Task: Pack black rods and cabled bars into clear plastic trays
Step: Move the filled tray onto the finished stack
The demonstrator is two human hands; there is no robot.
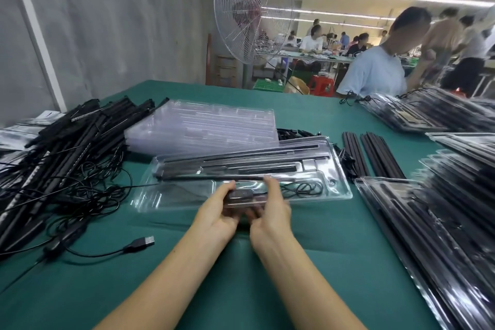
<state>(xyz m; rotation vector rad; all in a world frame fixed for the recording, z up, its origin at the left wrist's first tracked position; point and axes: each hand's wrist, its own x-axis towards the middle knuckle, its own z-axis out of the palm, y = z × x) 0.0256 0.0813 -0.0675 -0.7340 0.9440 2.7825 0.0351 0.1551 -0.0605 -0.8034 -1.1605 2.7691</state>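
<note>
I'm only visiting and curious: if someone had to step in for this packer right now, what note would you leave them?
Left hand and right hand: both pinch the near edge of the centre tray, thumbs on top.
Done: black rods lie in its far slots and a coiled cable in its near pocket. Filled trays are stacked at right.
Left: the pile of cabled bars at left, the loose rods at right and the empty trays behind.
</note>
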